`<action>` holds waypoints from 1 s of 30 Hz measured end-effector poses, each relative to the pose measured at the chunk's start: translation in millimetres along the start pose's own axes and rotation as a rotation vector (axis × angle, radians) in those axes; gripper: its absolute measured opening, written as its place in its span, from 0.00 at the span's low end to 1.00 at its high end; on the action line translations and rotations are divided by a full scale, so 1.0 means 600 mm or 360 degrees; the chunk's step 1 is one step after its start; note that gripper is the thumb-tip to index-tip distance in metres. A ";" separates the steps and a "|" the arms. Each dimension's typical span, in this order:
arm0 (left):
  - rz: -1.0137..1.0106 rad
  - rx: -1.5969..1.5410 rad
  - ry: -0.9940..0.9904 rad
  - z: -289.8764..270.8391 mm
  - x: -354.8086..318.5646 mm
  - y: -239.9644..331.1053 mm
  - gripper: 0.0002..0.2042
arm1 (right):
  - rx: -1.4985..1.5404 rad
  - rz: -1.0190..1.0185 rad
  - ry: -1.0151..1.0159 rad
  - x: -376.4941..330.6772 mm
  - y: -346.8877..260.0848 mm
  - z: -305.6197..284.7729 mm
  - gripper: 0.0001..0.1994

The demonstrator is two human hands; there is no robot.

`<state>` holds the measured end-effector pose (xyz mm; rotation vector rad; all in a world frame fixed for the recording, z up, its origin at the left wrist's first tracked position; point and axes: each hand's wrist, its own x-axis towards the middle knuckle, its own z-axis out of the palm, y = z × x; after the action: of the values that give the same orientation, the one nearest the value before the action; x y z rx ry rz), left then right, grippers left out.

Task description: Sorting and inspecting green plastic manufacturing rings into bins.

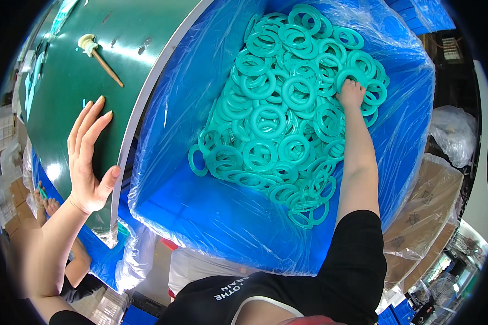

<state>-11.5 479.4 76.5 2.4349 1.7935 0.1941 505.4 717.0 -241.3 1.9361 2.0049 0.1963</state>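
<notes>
A heap of glossy teal rings fills much of a large blue bin lined with clear plastic film. Reaching into the heap's far right side, my right hand has its fingers curled over the edge of one teal ring; the fingertips are partly hidden. My left hand rests at the green table, fingers stretched and thumb apart, with nothing in it. Its thumb is close to the table's pale rim.
On the green table lies a wooden-handled tool with a pale, lumpy head. Cardboard boxes under plastic film stand right of the bin. At the lower left, another person's hand is near a small teal piece.
</notes>
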 end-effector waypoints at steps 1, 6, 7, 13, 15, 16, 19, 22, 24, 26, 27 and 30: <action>-0.0009 0.0000 -0.0002 0.002 -0.001 0.000 0.34 | -0.0001 -0.0010 -0.0001 -0.001 -0.002 -0.012 0.25; 0.0008 -0.0012 0.0013 -0.001 -0.002 -0.002 0.34 | 0.0556 0.0314 0.0153 0.007 0.006 -0.026 0.25; 0.0003 -0.0012 0.0015 -0.003 -0.002 -0.002 0.34 | 0.0793 0.0497 0.0327 0.007 0.003 -0.034 0.26; -0.0002 0.0007 -0.0050 0.004 -0.002 0.000 0.35 | 0.0664 -0.0599 0.0569 -0.127 -0.140 -0.068 0.32; 0.0002 0.0001 -0.0042 -0.001 -0.004 0.001 0.35 | 0.0734 -0.0728 0.0593 -0.147 -0.169 -0.066 0.30; -0.0002 0.0014 -0.0039 -0.005 -0.005 0.003 0.35 | 0.0631 -0.0805 0.0517 -0.151 -0.177 -0.066 0.29; -0.0010 0.0020 -0.0034 -0.011 -0.010 0.004 0.34 | 0.0434 -0.0920 0.0387 -0.176 -0.187 -0.069 0.28; -0.0004 0.0029 -0.0030 -0.010 -0.007 0.004 0.34 | 0.0293 -0.0820 0.0400 -0.187 -0.183 -0.041 0.29; -0.0001 0.0028 -0.0020 -0.009 -0.008 0.002 0.34 | 0.0593 -0.0557 0.0283 -0.185 -0.182 -0.040 0.29; 0.0000 0.0032 -0.0015 -0.008 -0.009 0.001 0.34 | 0.0590 -0.0526 0.0353 -0.186 -0.182 -0.045 0.28; -0.0002 0.0034 -0.0010 -0.009 -0.010 0.001 0.34 | 0.0591 -0.0489 0.0426 -0.186 -0.185 -0.049 0.28; -0.0001 0.0023 -0.0002 -0.009 -0.009 0.000 0.34 | 0.0481 -0.0631 0.0481 -0.181 -0.188 -0.043 0.26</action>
<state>-13.6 474.3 81.5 2.4438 1.8014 0.1804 391.4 606.4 -238.9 1.6983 2.7076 0.0925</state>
